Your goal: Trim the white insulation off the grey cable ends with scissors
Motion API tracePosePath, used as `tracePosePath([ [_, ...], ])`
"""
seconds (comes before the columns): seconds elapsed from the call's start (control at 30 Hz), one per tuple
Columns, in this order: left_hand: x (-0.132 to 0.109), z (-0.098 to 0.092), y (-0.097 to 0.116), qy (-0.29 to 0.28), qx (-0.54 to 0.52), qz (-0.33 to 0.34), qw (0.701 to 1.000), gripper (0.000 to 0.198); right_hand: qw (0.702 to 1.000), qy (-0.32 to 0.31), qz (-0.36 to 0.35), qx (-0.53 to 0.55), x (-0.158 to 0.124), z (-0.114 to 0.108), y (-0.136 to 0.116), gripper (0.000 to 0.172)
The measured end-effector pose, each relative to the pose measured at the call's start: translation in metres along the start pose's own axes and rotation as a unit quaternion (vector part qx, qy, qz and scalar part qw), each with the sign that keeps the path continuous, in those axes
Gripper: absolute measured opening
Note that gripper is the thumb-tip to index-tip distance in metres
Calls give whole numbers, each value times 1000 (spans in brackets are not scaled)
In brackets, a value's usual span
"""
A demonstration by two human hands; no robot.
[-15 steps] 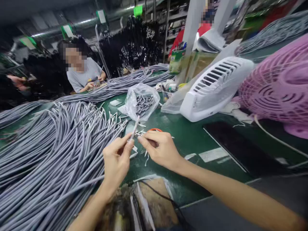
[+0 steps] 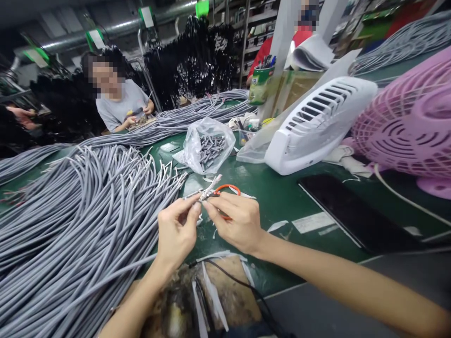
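My left hand [image 2: 176,232] pinches the end of a grey cable [image 2: 210,187] between thumb and fingers. Its stripped, silvery tip points up and to the right. My right hand [image 2: 234,220] is closed and pinches the same cable end right beside the left hand's fingertips. Orange-handled scissors [image 2: 227,189] lie on the green table [image 2: 282,197] just behind my right hand. A big pile of grey cables [image 2: 77,220] with stripped ends fills the left side, touching my left forearm.
A clear bag of small grey parts [image 2: 209,148] sits behind the hands. A white fan [image 2: 317,124] and a pink fan [image 2: 408,122] stand at the right, with a black mat [image 2: 352,211] in front. A person in a grey shirt [image 2: 120,105] works at the far side.
The cable tip has tilted from pointing upward toward the right. Both hands shifted slightly right and nearer, exposing more of the scissors' orange handle.
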State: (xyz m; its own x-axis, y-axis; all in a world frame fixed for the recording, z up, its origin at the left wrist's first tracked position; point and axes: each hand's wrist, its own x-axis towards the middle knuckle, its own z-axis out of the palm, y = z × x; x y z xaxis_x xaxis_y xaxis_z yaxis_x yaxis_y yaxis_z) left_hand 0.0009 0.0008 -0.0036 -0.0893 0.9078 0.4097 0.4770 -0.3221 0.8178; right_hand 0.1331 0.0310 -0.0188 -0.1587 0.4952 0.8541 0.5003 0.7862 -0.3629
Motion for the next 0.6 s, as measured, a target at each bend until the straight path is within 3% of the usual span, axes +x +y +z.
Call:
tracePosePath([
  [0.1, 0, 0, 2, 20, -13, -10, 1000, 21, 998, 16, -36, -43, 0, 1, 0, 27],
  [0.3, 0, -3, 7, 107, 58, 56, 991, 16, 999, -25, 29, -8, 12, -10, 3, 25],
  [0.6, -2, -2, 6, 108, 102, 106, 983, 13, 999, -30, 16, -17, 7, -9, 5, 26],
])
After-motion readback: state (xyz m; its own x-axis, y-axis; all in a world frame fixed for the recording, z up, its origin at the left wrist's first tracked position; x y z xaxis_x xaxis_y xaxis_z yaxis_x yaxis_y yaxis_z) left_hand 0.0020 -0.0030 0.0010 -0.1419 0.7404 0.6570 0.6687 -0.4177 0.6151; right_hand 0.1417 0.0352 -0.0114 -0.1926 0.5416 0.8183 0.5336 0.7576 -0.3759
